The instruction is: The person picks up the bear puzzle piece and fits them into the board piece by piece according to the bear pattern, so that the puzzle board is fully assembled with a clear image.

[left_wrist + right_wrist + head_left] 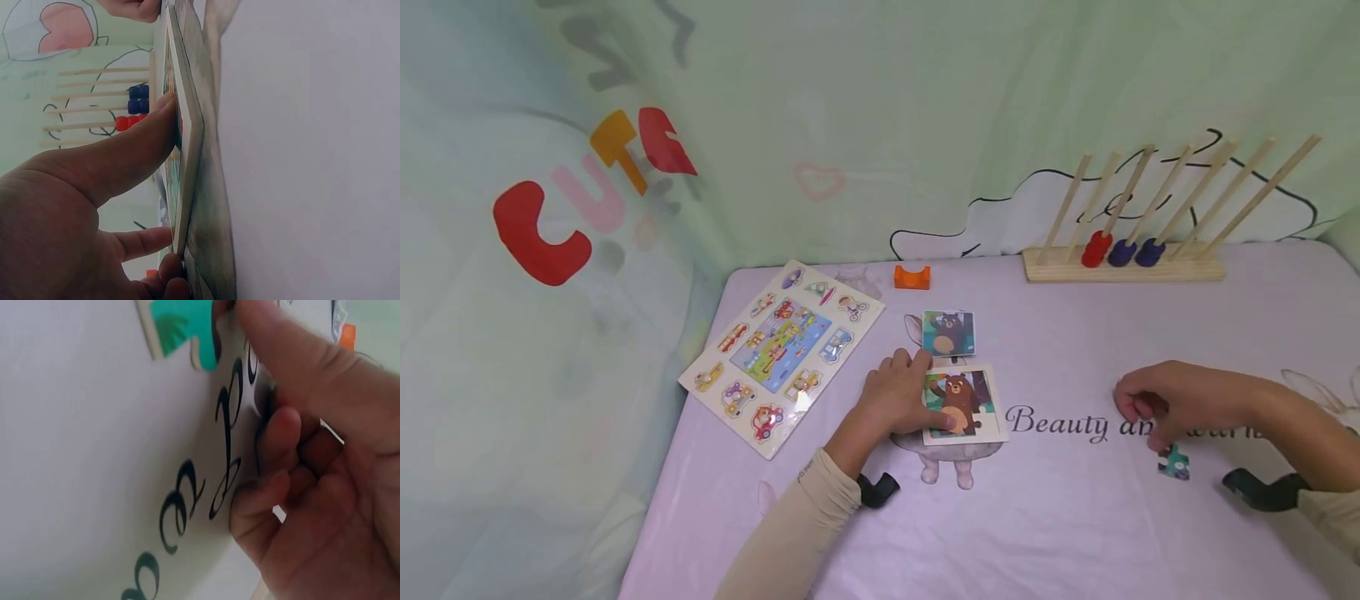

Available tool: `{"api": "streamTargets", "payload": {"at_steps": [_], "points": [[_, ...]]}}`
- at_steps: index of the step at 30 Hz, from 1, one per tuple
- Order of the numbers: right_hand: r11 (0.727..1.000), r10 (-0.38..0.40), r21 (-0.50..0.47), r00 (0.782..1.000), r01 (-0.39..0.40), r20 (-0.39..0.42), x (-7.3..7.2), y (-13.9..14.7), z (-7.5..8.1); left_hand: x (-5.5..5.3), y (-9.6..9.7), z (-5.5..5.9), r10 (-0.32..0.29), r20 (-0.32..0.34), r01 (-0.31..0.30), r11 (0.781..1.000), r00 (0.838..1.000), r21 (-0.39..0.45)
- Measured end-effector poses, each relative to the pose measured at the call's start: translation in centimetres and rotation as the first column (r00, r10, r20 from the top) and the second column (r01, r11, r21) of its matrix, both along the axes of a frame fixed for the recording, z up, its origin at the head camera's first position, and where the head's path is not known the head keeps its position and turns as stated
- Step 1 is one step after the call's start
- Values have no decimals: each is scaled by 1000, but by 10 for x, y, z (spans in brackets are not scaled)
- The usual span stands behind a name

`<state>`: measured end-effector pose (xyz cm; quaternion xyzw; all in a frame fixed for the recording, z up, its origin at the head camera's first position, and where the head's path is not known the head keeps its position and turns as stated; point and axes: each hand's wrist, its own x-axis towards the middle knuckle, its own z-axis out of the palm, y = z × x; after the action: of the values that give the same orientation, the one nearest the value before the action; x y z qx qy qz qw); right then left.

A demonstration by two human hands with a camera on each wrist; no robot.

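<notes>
A square jigsaw board with a bear picture lies on the table. My left hand holds it at its left side; in the left wrist view the thumb lies on its face and the other fingers are at its edge. Just beyond is a smaller square bear picture. Off to the right, my right hand pinches a teal jigsaw piece by one end, low over the cloth. The right wrist view shows part of this piece by the thumb; the fingertip behind is hidden.
A vehicle peg puzzle lies at the left. An orange notched block sits at the back, and a wooden bead stand with upright rods is at the back right. Fabric hangs behind the table.
</notes>
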<state>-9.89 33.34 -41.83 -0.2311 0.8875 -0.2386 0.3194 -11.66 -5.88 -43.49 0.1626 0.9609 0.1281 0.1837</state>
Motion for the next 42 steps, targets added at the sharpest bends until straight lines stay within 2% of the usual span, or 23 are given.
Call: {"api": "streamTargets", "payload": {"at_steps": [6,11,18,25,35,42], "points": [[999,18,-40,1000,-17,16,0,3,0,1,0,0,1,0,-1,1000,1000,4],[999,24,-41,999,-25,-29,-2,6,-2,0,-1,0,5,-1,-5,1000,1000,7],[999,0,-32,998,2,62,-1,8,-2,0,0,0,-5,-2,5,1000,1000,1],[995,50,-91,999,-51,-18,-1,12,-3,-1,1,1,-6,-8,6,1000,1000,0],[990,-1,-143,1000,3,17,-3,14,-4,0,-1,1,-2,-11,2,1000,1000,10],[994,11,-111,1000,-14,-27,-2,16,-6,0,0,2,-8,-5,8,1000,1000,7]]}}
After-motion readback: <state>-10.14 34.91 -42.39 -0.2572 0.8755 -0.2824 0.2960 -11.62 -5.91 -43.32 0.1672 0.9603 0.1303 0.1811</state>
